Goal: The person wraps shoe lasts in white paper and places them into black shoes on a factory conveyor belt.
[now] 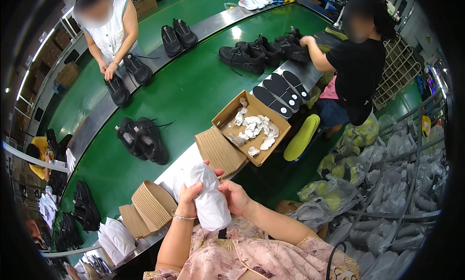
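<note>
Bundle [208, 197]: Position and Surroundings

The white bundle was located in front of the wearer's torso, at the near edge of the green, metal-rimmed desk [193, 110]. It was raised and tilted, with its upper end leaning to the left. Its contents were hidden by the white wrapping.

Both hands grasped the bundle. The left hand [189, 198] closed around its left side, thumb laid across the front. The right hand [236, 196] pressed against its right side.

Beyond the right hand, an open carton [274, 148] held crumpled white paper [256, 127]. A ribbed card [220, 151] lay against the carton's left side. A second card [154, 205] stood bent, to the left of the wearer. Black insoles [281, 93] lay side by side behind the carton; a yellow-green insole [301, 137] was to its right.

A pair of black shoes [143, 139] stood on the desk, ahead and to the left of the bundle. At the far rim, a co-worker in white [114, 35] handled a black shoe [116, 90]. At the right, a co-worker in black [361, 76] reached toward further black shoes [292, 48].
</note>
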